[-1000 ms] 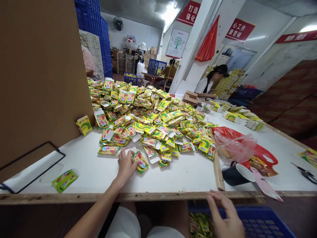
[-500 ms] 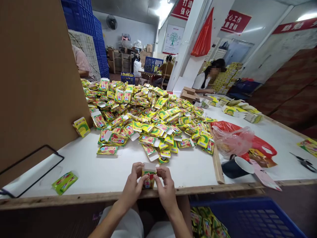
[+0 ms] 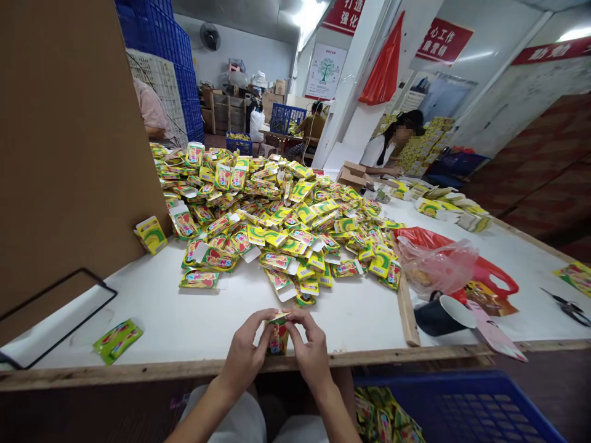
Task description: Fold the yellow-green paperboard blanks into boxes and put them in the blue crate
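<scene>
Near the table's front edge a small green and yellow carton [image 3: 277,337] stands upright between my two hands. My left hand [image 3: 245,346] grips its left side, with the fingers at the top edge and the thumb on the front. On the right side my right hand [image 3: 310,349] holds it the same way, its fingers over the top flap. The flap now lies folded over, mostly under my fingertips. Just beyond my hands rises a large pile of similar cartons [image 3: 277,237], several with white end flaps sticking out.
A green sachet [image 3: 118,340] lies at the left. To the right are a wooden strip [image 3: 407,317], a dark cup [image 3: 438,317], a red plastic bag [image 3: 492,274] and scissors [image 3: 570,307]. Below the table edge sits a blue crate [image 3: 462,403] with sachets. A co-worker [image 3: 385,151] sits across the table.
The carton's white top flap stood up before; now it is folded down. My fingers have moved inward over the carton's top.
</scene>
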`<state>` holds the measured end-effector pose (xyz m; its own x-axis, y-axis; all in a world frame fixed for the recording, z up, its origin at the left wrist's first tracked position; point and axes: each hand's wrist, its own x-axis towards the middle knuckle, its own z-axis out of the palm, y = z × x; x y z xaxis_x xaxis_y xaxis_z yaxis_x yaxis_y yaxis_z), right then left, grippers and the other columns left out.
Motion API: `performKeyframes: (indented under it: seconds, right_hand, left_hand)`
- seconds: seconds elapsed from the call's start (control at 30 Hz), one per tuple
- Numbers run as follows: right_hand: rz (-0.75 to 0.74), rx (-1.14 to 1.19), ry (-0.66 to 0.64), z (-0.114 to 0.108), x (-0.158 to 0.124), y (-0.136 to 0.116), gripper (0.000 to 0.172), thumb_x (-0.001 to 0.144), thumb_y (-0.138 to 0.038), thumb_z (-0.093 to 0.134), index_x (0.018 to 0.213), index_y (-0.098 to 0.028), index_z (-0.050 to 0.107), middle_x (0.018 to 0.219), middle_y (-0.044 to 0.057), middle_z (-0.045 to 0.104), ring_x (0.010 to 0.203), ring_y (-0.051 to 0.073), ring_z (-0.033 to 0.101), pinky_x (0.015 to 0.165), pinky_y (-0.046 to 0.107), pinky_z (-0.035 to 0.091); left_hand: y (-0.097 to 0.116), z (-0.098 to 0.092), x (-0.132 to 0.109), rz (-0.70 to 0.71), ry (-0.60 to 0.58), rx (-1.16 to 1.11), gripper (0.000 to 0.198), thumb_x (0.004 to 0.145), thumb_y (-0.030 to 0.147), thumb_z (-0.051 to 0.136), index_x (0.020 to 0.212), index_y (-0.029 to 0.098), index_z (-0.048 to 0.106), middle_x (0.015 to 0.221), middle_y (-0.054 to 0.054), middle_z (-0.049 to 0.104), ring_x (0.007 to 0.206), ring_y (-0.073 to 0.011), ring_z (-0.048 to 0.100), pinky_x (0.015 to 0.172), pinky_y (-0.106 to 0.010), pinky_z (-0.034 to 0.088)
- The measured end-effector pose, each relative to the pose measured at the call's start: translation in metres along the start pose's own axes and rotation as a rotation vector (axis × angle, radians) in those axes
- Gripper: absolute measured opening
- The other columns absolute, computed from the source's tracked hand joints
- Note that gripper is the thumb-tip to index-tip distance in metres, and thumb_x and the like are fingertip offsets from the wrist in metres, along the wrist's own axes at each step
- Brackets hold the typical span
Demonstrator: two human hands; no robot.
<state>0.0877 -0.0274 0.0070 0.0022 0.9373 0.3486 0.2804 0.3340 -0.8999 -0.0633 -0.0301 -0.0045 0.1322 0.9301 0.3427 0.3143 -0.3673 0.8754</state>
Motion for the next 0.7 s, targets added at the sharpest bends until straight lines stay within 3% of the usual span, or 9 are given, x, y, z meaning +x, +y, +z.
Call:
performKeyframes:
  seconds: [0.17, 0.3, 0.43, 0.7]
  right_hand:
    - [0.045, 0.006, -0.002, 0.000, -0.009, -0.005, 0.021, 0.085, -0.026, 0.055, 0.106, -0.021, 0.056, 0.107, 0.008, 0.065, 0.096, 0.020, 0.061, 0.085, 0.033, 0.049]
    - [0.015, -0.036, -0.022, 0.001, -0.008, -0.011, 0.016, 0.086, -0.021, 0.052, 0.100, -0.020, 0.060, 0.106, 0.008, 0.064, 0.099, 0.020, 0.059, 0.088, 0.032, 0.046]
    - [0.000, -0.078, -0.017, 0.001, -0.001, -0.018, 0.014, 0.084, -0.019, 0.053, 0.095, -0.020, 0.062, 0.093, 0.005, 0.066, 0.088, 0.019, 0.060, 0.080, 0.029, 0.048]
    - [0.070, -0.123, -0.079, -0.003, 0.016, -0.020, 0.008, 0.080, -0.021, 0.058, 0.084, -0.018, 0.064, 0.080, 0.003, 0.067, 0.078, 0.018, 0.062, 0.073, 0.026, 0.049]
  left_hand:
    - [0.008, -0.005, 0.002, 0.082, -0.019, 0.003, 0.020, 0.088, 0.019, 0.048, 0.105, 0.021, 0.058, 0.114, -0.010, 0.063, 0.110, -0.0206, 0.057, 0.094, -0.036, 0.047]
    - [0.014, -0.002, 0.000, 0.009, 0.038, 0.009, 0.018, 0.086, 0.019, 0.051, 0.102, 0.020, 0.060, 0.109, -0.008, 0.065, 0.105, -0.0200, 0.060, 0.092, -0.034, 0.048]
    - [0.021, 0.001, 0.003, -0.071, 0.097, -0.024, 0.017, 0.084, 0.019, 0.051, 0.097, 0.020, 0.062, 0.099, -0.006, 0.068, 0.096, -0.0192, 0.063, 0.086, -0.031, 0.049]
    - [0.030, -0.003, 0.019, -0.187, 0.087, -0.072, 0.014, 0.082, 0.023, 0.051, 0.083, 0.019, 0.064, 0.081, -0.003, 0.068, 0.077, -0.0182, 0.062, 0.071, -0.027, 0.050]
